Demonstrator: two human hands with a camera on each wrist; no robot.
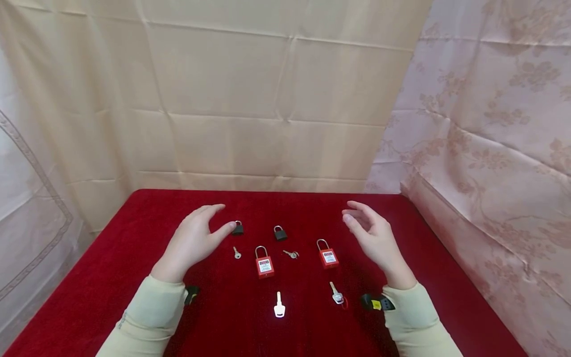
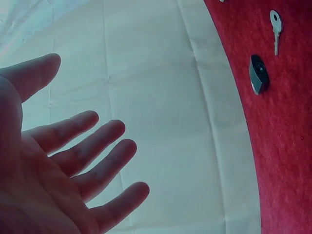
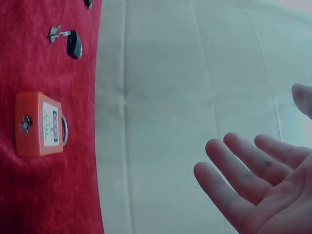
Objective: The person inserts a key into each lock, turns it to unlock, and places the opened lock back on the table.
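Observation:
My left hand (image 1: 192,240) hovers over the left of the table with fingers spread, holding nothing; its thumb overlaps the view of a small black padlock (image 1: 238,229). Over the right side, my right hand (image 1: 372,238) is raised too, fingers loosely bent and nothing in it. Nearest to it stands a red padlock (image 1: 328,258) with a white label. Another red padlock (image 1: 264,267) and a second black padlock (image 1: 280,234) lie between the hands. Around them are a small key (image 1: 237,253), a pair of small keys (image 1: 292,254), a shiny key (image 1: 279,305) and a key with a red ring (image 1: 336,296).
Dark red cloth covers the table (image 1: 223,327). Behind it hangs a beige curtain (image 1: 267,99), and a floral curtain (image 1: 504,124) hangs along the right. Dark wrist devices with yellow marks, such as the right wrist camera (image 1: 376,303), sit under both wrists.

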